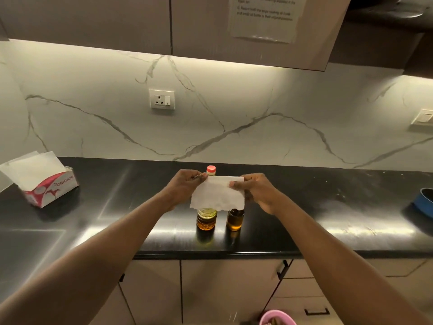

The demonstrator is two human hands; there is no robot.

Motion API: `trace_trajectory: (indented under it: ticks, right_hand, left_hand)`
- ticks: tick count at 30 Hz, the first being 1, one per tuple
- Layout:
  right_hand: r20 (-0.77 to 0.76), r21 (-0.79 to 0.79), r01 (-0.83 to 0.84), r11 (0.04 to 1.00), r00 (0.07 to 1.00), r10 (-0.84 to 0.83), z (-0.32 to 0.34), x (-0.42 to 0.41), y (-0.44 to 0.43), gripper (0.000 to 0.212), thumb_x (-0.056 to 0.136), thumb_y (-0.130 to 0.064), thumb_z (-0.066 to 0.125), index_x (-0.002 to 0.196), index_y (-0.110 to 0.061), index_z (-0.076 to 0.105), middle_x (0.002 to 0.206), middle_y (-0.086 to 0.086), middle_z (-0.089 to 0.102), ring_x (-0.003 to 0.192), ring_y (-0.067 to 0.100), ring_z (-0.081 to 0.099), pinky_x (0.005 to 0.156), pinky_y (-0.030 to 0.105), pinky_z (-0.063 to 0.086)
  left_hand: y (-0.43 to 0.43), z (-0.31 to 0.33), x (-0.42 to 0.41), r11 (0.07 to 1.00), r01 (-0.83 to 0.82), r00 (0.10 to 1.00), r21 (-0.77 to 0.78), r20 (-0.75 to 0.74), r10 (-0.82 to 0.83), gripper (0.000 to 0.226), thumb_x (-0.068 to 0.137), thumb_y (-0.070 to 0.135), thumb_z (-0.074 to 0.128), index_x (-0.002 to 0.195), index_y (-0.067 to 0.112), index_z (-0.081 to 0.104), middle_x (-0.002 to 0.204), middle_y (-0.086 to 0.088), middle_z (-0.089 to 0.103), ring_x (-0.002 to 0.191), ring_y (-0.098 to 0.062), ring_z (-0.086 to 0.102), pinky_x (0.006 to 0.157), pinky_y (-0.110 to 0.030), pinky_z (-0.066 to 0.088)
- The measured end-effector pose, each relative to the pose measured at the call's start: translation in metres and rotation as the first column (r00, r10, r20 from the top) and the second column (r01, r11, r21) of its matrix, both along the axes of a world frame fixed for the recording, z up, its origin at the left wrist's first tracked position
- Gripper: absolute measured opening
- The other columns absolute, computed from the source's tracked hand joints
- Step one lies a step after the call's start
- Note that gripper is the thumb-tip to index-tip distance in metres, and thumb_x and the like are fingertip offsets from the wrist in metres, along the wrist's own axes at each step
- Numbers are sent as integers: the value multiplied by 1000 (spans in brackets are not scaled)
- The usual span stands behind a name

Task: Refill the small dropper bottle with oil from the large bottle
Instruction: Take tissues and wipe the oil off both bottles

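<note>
At the far left we see an opened tissue box point(44, 184), red and white, standing on the black countertop point(117, 195) with white sheets sticking up out of it. Further in, a white wall socket point(162, 99) sits in the marble-patterned backsplash. Our left hand point(185, 186) is raised over the middle of the counter and pinches the upper left corner of a white tissue point(218, 193) between thumb and curled fingers. The sheet hangs flat in front of both bottles and hides their upper parts. The large bottle point(207, 216) stands upright on the counter behind the tissue's left half; its red cap point(211, 169) shows above the sheet's top edge and its oil-filled lower body shows below the ragged bottom edge. Just beside it on the right stands the small dropper bottle point(235, 220), upright, holding amber oil; its top is behind the tissue, so we cannot tell whether its dropper is on. Our right hand point(257, 191) pinches the tissue's right edge, thumb on the near face and fingers curled behind. Low down, in front of the cabinets, a pink bowl point(277, 317) shows at the bottom edge. A printed sheet point(264, 17) is stuck on the upper cabinet, too blurred to read. At the far right edge, a blue round object point(424, 202) rests on the counter.
</note>
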State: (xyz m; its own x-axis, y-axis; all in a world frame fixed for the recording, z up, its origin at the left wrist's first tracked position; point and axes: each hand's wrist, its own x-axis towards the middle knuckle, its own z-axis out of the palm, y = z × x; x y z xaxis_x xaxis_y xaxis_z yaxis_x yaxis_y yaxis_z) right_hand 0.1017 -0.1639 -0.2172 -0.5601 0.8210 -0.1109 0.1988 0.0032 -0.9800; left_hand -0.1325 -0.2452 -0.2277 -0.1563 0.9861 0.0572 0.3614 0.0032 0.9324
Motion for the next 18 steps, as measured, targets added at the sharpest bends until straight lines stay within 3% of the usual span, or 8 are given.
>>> trace_trajectory:
  ticks: [2,4,6,8,11,13,16,18]
  right_hand:
    - [-188,-182,17,983,981,-51,0,1,5,43,88,-24,77,120,1,63,120,19,69,106,34,71,80,40,62]
    - [-230,-270,-25,963,972,-39,-3,-6,8,50,86,-23,78,129,-4,61,125,20,67,112,37,68,85,47,61]
    - [-207,-276,-43,960,978,-16,-6,-17,12,51,84,-20,81,130,-7,63,126,20,67,115,41,66,88,52,61]
    - [-185,-210,56,976,978,-96,0,-30,19,45,81,-17,84,120,-3,68,121,21,70,107,39,69,81,52,63]
    - [-144,108,361,926,928,-344,24,-44,39,13,86,-15,79,94,-9,71,95,8,73,83,25,71,70,43,63]
    - [-167,480,439,760,896,-412,41,-48,54,6,91,-17,73,91,-11,70,86,-1,70,77,13,67,66,29,57]
    - [-107,846,235,478,954,-280,50,-54,64,8,94,-14,69,99,-8,68,89,4,75,70,12,69,56,7,44]
    - [164,902,-75,426,971,-176,39,-63,60,15,95,-14,65,109,-9,64,92,13,76,70,22,73,52,12,42]
  left_hand:
    - [9,-4,0,999,-40,998,-6,42,40,32,105,42,53,103,17,74,103,-8,70,96,-26,69,86,-39,60]
    - [15,-8,1,999,-48,993,-15,109,50,32,104,42,54,106,16,73,104,-9,72,97,-28,71,87,-42,62]
    - [22,-10,1,998,-57,987,-4,152,57,32,103,40,56,108,14,73,105,-11,72,97,-30,72,86,-46,63]
    - [31,-11,-3,991,-130,976,34,178,122,33,102,41,60,108,12,71,103,-15,71,97,-34,71,83,-51,61]
    - [43,-13,-13,965,-248,964,81,122,237,32,96,40,71,117,16,68,105,-8,73,105,-30,70,85,-44,61]
    - [48,-16,-16,975,-214,976,56,57,211,50,87,33,82,130,15,63,119,-3,69,113,-20,66,98,-37,56]
    - [54,-20,-4,987,-158,983,-25,-96,155,77,78,34,90,144,17,55,138,3,59,127,-14,54,109,-39,47]
    - [60,-25,5,983,-186,967,11,-174,185,61,78,37,89,132,22,65,131,5,66,122,-11,58,102,-36,50]
